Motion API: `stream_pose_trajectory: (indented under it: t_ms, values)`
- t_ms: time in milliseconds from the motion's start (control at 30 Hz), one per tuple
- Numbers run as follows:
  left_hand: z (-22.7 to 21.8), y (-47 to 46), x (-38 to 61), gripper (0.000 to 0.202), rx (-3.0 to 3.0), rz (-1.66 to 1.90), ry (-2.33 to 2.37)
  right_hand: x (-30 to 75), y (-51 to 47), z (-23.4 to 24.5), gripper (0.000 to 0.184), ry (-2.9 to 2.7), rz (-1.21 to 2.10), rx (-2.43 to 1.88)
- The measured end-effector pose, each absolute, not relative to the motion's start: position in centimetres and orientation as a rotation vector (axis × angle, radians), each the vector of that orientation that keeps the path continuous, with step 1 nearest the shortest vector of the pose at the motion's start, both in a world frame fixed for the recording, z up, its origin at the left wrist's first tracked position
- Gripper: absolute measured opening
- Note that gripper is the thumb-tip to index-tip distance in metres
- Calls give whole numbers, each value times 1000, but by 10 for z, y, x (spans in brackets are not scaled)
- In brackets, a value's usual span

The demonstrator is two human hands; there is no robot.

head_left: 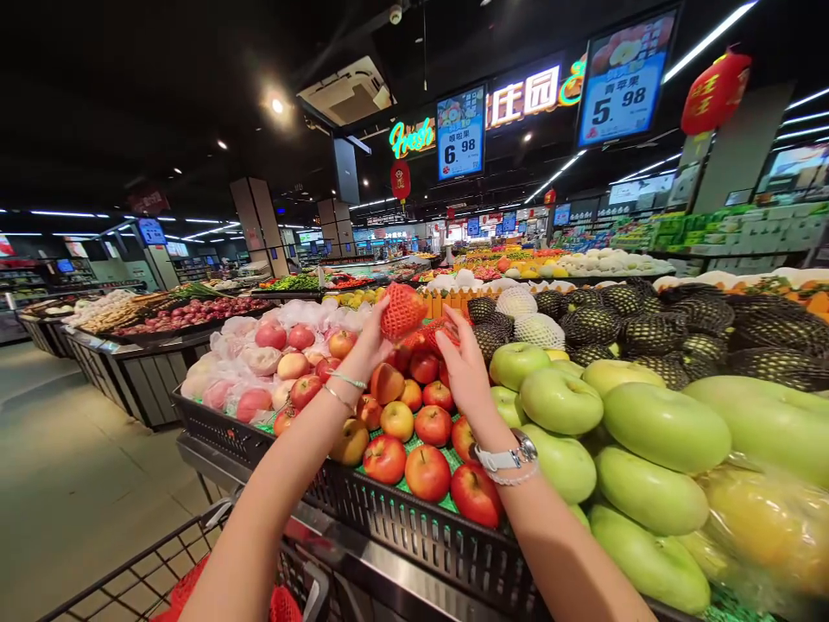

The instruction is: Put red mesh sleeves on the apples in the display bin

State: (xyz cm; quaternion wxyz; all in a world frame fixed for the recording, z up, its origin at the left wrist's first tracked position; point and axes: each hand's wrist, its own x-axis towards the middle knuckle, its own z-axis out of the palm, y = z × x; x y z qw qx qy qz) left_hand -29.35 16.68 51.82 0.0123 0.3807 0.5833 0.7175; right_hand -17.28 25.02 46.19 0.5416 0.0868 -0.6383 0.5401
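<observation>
My left hand (372,341) grips a round fruit in a red foam net (402,311), raised over the apple display; it looks like an apple, though the net hides most of it. Close by on the right, my right hand (465,363) has its fingers apart, with the tips beside more red netting (433,333). Whether they touch that netting I cannot tell. Below both hands lie loose red apples (427,472) in a black slotted crate (414,518).
Green apples (560,400) are heaped on the right, with fruit in black nets (589,326) behind. Pink fruit in white bags (252,404) fills the left side. A wire shopping cart (139,574) with red-netted items stands in front. Price screens (460,134) hang overhead.
</observation>
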Motion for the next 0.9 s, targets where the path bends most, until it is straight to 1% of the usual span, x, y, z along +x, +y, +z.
stream_pose_trajectory:
  t_ms: [100,200,367,500,633,700,767,867,900]
  values:
    - [497,155,-252,38,1048,2201,1397,-173,248,461,59,-1626,1154,282]
    - [484,143,-230,33,852,2116,1024,-170,250,463,49,-1621,1114,280]
    - [488,129,-225,35,795,1935,1038,-164,254,470,44,-1594,1348,379]
    - [491,124,-225,41,854,1866,1002,-162,251,470,35,-1598,1384,446]
    - [485,121,-218,46,936,1823,959,-164,248,468,34,-1600,1426,452]
    - [481,121,-216,45,962,1823,1026,-166,247,465,37,-1626,1432,441]
    - [480,125,-221,46,1014,1866,1161,-167,246,463,43,-1636,1358,358]
    - [493,136,-250,53,1336,2083,1743,-166,245,461,50,-1552,1198,171]
    - [501,141,-265,59,1497,2114,2064,-165,245,461,50,-1503,1175,138]
